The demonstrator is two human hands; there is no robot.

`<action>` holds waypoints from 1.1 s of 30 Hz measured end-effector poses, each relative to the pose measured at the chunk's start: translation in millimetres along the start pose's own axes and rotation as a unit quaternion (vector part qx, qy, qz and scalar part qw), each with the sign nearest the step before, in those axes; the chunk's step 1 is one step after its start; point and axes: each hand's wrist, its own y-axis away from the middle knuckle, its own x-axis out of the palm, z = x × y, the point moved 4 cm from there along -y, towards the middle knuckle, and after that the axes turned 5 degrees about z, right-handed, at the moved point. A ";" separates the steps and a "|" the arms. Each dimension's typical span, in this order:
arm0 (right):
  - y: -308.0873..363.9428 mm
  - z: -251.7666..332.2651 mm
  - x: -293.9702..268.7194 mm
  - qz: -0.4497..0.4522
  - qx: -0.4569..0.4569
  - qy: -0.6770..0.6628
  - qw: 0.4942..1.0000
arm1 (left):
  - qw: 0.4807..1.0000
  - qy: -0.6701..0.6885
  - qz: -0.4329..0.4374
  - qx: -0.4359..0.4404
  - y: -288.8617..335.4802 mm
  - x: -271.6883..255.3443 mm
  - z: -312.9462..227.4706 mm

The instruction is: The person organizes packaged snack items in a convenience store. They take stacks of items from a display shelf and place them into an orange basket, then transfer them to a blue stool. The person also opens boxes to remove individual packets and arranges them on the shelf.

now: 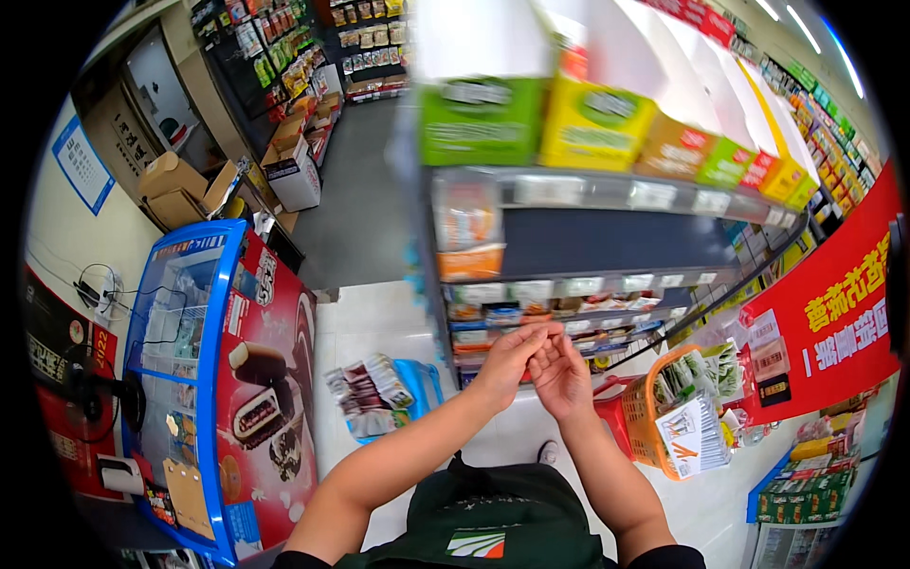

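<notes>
My left hand [513,358] and my right hand [561,373] meet in front of my body, with their fingertips touching or nearly so. The left fingers are bent and pressed together. On the right, the fingers curl inward toward the left ones, part of the palm showing. Whatever lies between the fingertips, if anything, is hidden or too small to make out. Just beyond the hands stand the lower tiers of a dark shelf rack [607,228] with small packaged goods. Beside my right wrist is an orange plastic basket [646,431] holding green packets and a white packet bundle [694,434].
Green and yellow display boxes [482,126] line the rack's top. A glass-topped chest freezer [227,379] stands at left. On the floor, snack packets [368,396] lie against a blue bag [413,387]. A red banner [825,313] hangs at right; cartons [292,175] flank the aisle.
</notes>
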 end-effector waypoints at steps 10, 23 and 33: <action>-1.8 286.0 -146.7 -0.226 -0.099 0.312 0.918 | 0.985 -0.018 -0.130 -0.110 -191.0 109.7 186.9; -85.8 330.3 -221.4 -0.277 0.058 0.618 0.733 | 0.966 -0.101 -0.194 -0.137 -243.5 116.3 226.5; -95.3 344.7 -225.1 -0.267 0.025 0.643 0.718 | 0.970 -0.098 -0.160 -0.156 -237.5 99.6 230.5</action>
